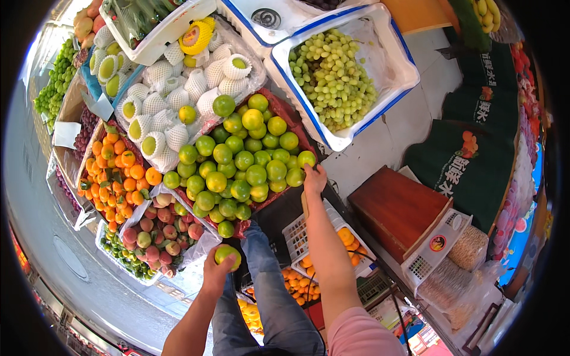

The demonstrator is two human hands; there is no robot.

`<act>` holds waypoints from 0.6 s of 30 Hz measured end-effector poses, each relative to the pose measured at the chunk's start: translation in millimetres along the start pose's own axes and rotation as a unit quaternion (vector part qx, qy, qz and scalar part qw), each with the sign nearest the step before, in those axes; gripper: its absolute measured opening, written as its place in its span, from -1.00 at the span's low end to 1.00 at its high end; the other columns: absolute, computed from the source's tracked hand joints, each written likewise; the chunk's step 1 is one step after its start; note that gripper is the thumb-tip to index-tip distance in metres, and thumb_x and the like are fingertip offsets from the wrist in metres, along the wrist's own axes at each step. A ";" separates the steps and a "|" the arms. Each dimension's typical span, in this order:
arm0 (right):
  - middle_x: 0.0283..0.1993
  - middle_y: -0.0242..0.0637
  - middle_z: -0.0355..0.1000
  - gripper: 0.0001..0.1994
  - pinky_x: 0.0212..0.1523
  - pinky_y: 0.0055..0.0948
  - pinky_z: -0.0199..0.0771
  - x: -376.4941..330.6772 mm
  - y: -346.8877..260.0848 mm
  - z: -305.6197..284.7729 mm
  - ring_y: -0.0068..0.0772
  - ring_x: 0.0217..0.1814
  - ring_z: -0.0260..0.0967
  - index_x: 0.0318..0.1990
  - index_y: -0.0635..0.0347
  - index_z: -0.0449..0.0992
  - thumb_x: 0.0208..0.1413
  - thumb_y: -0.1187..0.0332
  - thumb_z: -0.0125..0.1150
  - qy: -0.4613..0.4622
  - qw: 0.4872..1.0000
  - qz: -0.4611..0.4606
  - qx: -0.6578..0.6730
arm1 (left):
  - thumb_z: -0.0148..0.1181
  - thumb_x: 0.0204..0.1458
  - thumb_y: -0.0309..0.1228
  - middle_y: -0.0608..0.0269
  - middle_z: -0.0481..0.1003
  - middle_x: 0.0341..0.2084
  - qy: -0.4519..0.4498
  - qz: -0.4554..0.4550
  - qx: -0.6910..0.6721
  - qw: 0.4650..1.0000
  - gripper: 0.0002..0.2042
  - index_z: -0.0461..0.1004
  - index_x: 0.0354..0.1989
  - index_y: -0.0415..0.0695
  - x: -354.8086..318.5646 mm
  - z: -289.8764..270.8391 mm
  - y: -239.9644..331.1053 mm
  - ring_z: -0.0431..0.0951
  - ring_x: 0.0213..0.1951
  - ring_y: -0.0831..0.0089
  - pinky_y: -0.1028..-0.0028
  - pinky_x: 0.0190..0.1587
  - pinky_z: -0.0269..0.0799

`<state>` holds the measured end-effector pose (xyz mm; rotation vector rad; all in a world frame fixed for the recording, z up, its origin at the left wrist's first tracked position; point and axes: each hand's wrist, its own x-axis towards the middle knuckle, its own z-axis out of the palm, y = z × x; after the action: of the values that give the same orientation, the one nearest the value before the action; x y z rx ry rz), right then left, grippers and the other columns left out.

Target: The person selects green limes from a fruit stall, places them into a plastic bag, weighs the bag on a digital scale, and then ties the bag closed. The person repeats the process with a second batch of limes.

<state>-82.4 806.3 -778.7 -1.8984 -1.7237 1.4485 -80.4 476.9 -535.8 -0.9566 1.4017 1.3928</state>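
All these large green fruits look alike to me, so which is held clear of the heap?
The green fruit in the left hand: it's off the heap, while the other fruit by the right hand is at the heap's right edge.

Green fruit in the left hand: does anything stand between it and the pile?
Nothing visible stands between the green fruit in the left hand and the green pile. Red lining bunches at the pile's near edge, just right of the direct line.

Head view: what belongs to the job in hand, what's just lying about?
In use: left hand, holding a green citrus; right hand, at another; green citrus pile.
Lying about: green grapes, orange fruit, reddish fruit, net-wrapped fruit, red-brown box.
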 end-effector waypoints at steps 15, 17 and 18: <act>0.03 -0.16 0.41 -0.46 0.15 -0.17 0.27 -6.5 -71.7 33.7 -0.08 0.16 0.27 0.02 0.11 0.47 -0.11 0.06 0.37 -0.053 0.862 -0.242 -0.442 | 0.31 -0.05 -0.27 0.20 0.49 -0.28 0.042 -0.031 0.098 0.994 -0.56 0.40 -0.03 -0.22 -19.2 -20.9 -55.6 0.50 -0.26 0.49 0.50 -0.18 0.45; -0.02 -0.13 0.45 -0.47 0.13 -0.18 0.29 -3.3 -81.3 47.8 -0.05 0.11 0.32 -0.02 0.12 0.48 -0.12 0.04 0.39 -0.071 0.842 -0.223 -0.485 | 0.31 -0.05 -0.27 0.19 0.49 -0.27 0.039 -0.029 0.086 0.995 -0.56 0.40 -0.03 -0.22 -18.1 -20.4 -57.6 0.50 -0.26 0.49 0.49 -0.16 0.44; -0.04 -0.11 0.48 -0.47 0.12 -0.18 0.30 -1.0 -85.2 54.8 -0.03 0.08 0.35 -0.03 0.13 0.48 -0.13 0.03 0.40 -0.073 0.829 -0.223 -0.507 | 0.31 -0.05 -0.27 0.19 0.49 -0.27 0.046 -0.035 0.100 0.993 -0.56 0.40 -0.03 -0.22 -17.5 -19.3 -58.6 0.50 -0.25 0.48 0.49 -0.15 0.44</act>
<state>-178.3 806.8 -746.4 -1.4801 -3.1329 0.4811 -21.0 452.8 -537.0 -0.9370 1.5298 1.1450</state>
